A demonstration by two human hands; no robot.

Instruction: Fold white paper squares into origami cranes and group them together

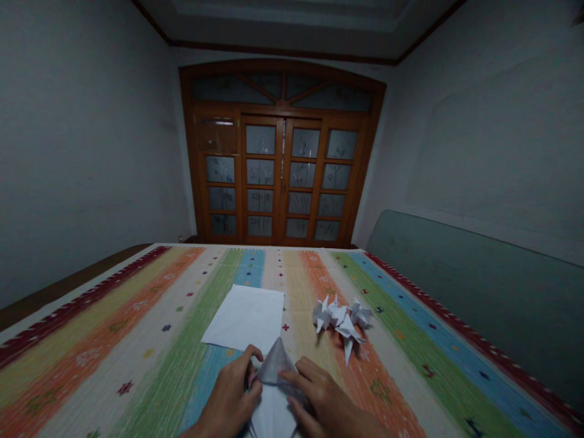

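Grip narrow on both sides: the left hand (227, 392) and right hand (319, 398) curl around a folded paper (274, 395), holding it on the striped cloth (150, 365), just below a white sheet (244, 319).

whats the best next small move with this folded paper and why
Probably crease the pointed flap flat, since the left hand and right hand are both on the folded paper and the flap appears lifted, unlike the crisp origami cranes beside it.
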